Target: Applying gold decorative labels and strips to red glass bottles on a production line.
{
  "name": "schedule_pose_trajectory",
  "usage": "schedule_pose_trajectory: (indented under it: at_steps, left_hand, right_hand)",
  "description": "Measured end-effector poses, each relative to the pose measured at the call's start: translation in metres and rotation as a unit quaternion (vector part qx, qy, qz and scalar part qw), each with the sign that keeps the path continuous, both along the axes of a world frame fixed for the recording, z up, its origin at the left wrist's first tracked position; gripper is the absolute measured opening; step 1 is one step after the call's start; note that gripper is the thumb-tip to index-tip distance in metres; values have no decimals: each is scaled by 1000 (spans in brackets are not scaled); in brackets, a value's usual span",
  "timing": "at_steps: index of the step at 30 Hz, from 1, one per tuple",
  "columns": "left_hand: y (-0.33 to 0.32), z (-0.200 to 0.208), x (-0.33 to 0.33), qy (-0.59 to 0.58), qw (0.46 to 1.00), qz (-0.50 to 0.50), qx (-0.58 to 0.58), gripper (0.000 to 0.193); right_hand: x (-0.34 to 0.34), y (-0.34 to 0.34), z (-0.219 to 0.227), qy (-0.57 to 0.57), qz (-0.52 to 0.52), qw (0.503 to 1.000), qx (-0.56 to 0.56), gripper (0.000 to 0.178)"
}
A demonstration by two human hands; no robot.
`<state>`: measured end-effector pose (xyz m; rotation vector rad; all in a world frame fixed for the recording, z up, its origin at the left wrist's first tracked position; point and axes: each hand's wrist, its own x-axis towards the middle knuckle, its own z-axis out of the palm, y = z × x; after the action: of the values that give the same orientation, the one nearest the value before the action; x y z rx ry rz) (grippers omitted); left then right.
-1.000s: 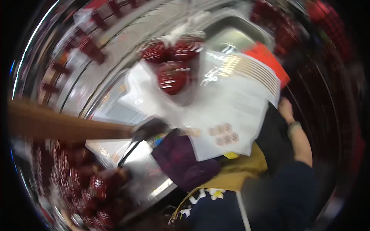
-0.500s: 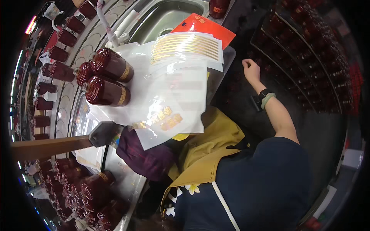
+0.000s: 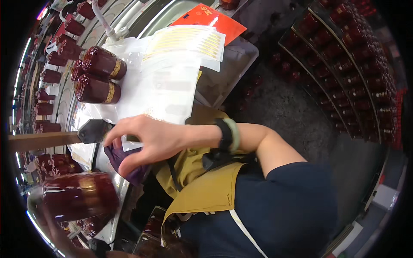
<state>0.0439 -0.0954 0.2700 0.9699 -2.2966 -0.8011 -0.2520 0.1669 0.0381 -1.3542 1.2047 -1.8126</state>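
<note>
My right hand (image 3: 152,139), with a dark band and a pale green bangle at the wrist, reaches left across my apron. Its thumb and fingers are curved and apart, with nothing seen gripped, just over a dark purple cloth (image 3: 137,171). At the lower left, my left hand (image 3: 41,207) holds a large dark red glass jar (image 3: 81,195) lying sideways in view; both are smeared by motion and the fingers barely show. Beyond, a group of similar jars with gold labels (image 3: 98,88) stands on white sheets (image 3: 148,92). A sheet of gold strip stickers (image 3: 185,45) lies farther back.
A red-orange sheet (image 3: 211,21) lies beside a steel sink (image 3: 170,15) at the back. A wooden bar (image 3: 47,139) with a black end piece juts in from the left. Jars line a conveyor at far left; racks of jars (image 3: 344,64) fill the right.
My right hand has swung from the far right to over the purple cloth. A jar in my left hand has come into view at lower left. The view has shifted slightly.
</note>
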Motion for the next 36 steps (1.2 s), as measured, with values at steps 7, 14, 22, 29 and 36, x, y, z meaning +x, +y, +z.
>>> schedule_pose_trajectory:
  at_steps: [7,14,22,29,36]
  left_hand:
    - [84,-91,-76,44,980,-120,153,51]
    - [74,-136,-114,-21,994,14,108,34]
    - [150,-248,-72,174,978,-94,65,131]
    - [149,-265,-90,148,987,58,9,114]
    - [129,-277,-93,173,982,67,20,107]
  right_hand:
    - [12,-5,22,-83,225,967,92,91]
    - [27,-23,-15,-325,275,881,208,71]
    - [14,-60,-6,-287,210,876,325,68]
    - [12,-117,-9,-161,219,879,391,72]
    - [11,-140,-11,-122,194,886,402,76]
